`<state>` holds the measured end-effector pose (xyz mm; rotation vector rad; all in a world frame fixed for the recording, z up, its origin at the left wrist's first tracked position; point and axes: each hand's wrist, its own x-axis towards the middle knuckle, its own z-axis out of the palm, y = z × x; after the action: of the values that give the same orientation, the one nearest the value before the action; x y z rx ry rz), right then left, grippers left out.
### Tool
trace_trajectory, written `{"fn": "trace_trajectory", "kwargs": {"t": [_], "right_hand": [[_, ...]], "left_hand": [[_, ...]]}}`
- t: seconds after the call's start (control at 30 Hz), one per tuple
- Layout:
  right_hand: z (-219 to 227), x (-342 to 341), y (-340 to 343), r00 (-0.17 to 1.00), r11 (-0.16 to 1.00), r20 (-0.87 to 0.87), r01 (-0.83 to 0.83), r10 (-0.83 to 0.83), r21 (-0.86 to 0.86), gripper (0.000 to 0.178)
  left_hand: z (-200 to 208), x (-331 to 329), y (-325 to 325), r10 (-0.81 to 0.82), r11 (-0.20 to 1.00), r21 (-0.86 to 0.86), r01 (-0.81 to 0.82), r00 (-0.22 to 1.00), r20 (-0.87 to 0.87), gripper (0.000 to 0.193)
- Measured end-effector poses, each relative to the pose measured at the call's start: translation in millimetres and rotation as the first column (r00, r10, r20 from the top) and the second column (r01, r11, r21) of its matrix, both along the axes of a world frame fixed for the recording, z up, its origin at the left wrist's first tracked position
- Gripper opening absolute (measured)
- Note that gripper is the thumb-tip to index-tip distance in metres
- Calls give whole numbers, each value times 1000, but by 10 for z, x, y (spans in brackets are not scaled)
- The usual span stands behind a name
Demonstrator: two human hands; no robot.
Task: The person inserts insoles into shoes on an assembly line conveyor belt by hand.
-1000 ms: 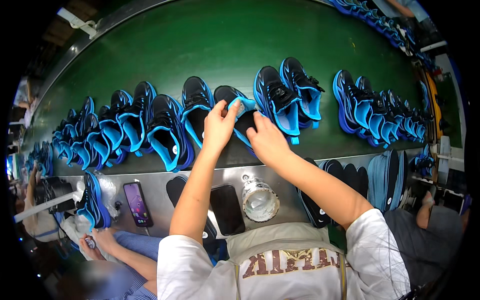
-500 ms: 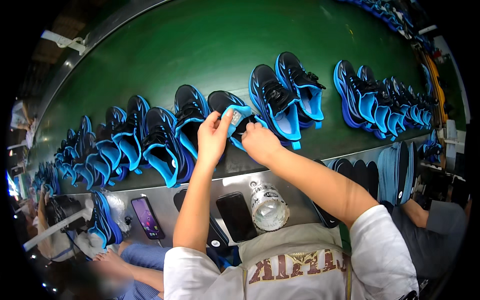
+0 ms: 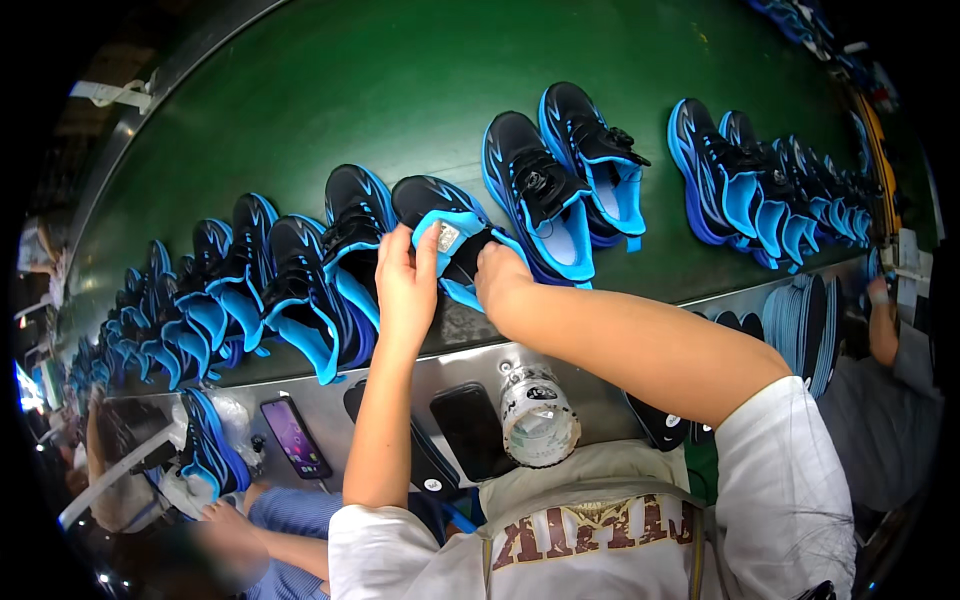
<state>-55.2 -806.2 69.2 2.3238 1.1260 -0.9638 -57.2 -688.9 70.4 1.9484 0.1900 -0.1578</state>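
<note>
A black and blue sneaker [image 3: 430, 195] stands on the green belt in front of me, its heel end toward me. My left hand [image 3: 408, 285] pinches its bright blue tongue lining, which carries a silvery label [image 3: 447, 237], and pulls the tongue up. At the shoe's opening my right hand [image 3: 503, 275] is closed with curled fingers. Its fingertips dip into the collar, so whatever they hold is hidden. Just right of it sits a pair of like sneakers with dial knobs, the nearer sneaker [image 3: 520, 165] and the farther sneaker [image 3: 577, 118].
Rows of similar sneakers [image 3: 350, 190] line the belt [image 3: 400, 70] on both sides. Along the metal ledge [image 3: 600, 385] lie a lit phone [image 3: 296, 437], a dark phone [image 3: 470, 430], a clear jar [image 3: 540, 420] and stacked insoles [image 3: 800, 325]. A co-worker's arm [image 3: 290, 555] is at lower left.
The shoes at the middle and left have shifted slightly left. My left hand still grips the tongue, spread wider from the collar. My right hand has turned and reached deeper into the shoe's opening.
</note>
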Motion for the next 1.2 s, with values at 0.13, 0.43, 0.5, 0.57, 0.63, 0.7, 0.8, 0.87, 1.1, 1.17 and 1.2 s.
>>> {"fn": "trace_trajectory", "kwargs": {"t": [0.13, 0.43, 0.5, 0.57, 0.63, 0.7, 0.8, 0.87, 1.1, 1.17, 1.2], "right_hand": [[131, 94, -107, 995, 988, 0, -95, 96, 121, 28], [313, -197, -357, 974, 918, -182, 192, -135, 347, 46], [232, -293, -450, 952, 631, 79, 132, -295, 765, 27], [224, -489, -694, 930, 478, 102, 86, -353, 874, 26], [186, -719, -861, 914, 391, 75, 96, -399, 915, 26], [121, -901, -960, 908, 370, 42, 126, -416, 921, 25], [63, -1027, -963, 877, 324, 53, 120, -478, 938, 21], [43, -964, -850, 847, 265, 69, 86, -526, 960, 20], [245, -595, -545, 781, 171, 21, 111, -624, 979, 17], [366, -748, -809, 776, 115, -32, 134, -630, 984, 20], [429, -876, -1037, 783, 114, -14, 109, -622, 987, 21]], "left_hand": [[34, 9, -41, -50, 892, 409, -192, 858, 511, 25], [125, 118, 10, -494, 728, 663, 177, 805, 327, 41], [114, 137, 8, -475, 770, 597, 225, 826, 302, 41], [128, 99, -19, -458, 786, 577, 223, 837, 300, 40], [182, 4, -61, -457, 797, 557, 235, 837, 301, 36], [253, -137, -134, -538, 731, 665, 156, 731, 420, 19], [304, -221, -161, -586, 676, 731, 96, 671, 454, 22], [269, -98, -73, -674, 500, 864, -56, 602, 429, 23], [29, 418, 147, -772, -60, 988, -140, 635, 43, 18], [-5, 407, 94, -767, -203, 967, -156, 639, -58, 17], [-10, 390, 67, -774, -246, 945, -215, 631, -57, 17]]}}
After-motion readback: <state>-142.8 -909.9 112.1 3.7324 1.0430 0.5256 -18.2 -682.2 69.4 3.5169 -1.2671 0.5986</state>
